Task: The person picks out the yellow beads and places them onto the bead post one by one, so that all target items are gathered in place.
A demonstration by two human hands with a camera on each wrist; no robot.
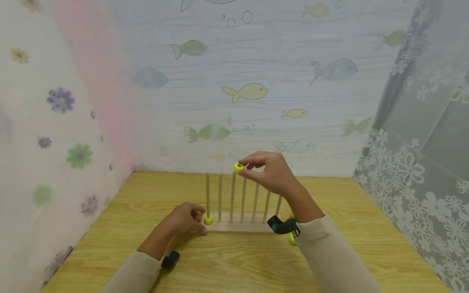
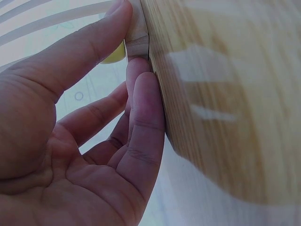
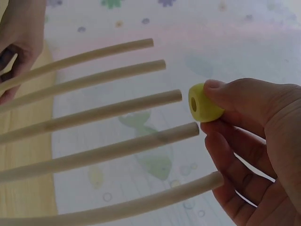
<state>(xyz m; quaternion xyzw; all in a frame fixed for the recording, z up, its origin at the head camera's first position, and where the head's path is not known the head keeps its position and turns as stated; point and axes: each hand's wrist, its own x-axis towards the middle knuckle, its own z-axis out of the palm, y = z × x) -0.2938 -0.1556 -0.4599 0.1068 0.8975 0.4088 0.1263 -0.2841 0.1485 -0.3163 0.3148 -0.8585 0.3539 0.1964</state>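
A wooden stand (image 1: 238, 228) with a row of several upright pegs (image 1: 220, 195) is on the table before me. My left hand (image 1: 185, 219) grips the stand's left end, thumb at the front edge, fingers around the end face. One yellow bead (image 1: 208, 220) sits at the foot of the leftmost peg. Between thumb and fingertips, my right hand (image 1: 272, 173) pinches another yellow bead (image 3: 204, 104). That bead is just above the third peg from the left, its hole facing the peg's tip (image 3: 176, 96) with a small gap between them.
Beside the stand's right end, a yellow piece (image 1: 292, 239) and an orange piece (image 1: 291, 216) are partly hidden by my right wrist. Behind the wooden table (image 1: 161, 191) hangs a fish-patterned backdrop (image 1: 245, 91). Each wrist wears a black device (image 1: 170, 260).
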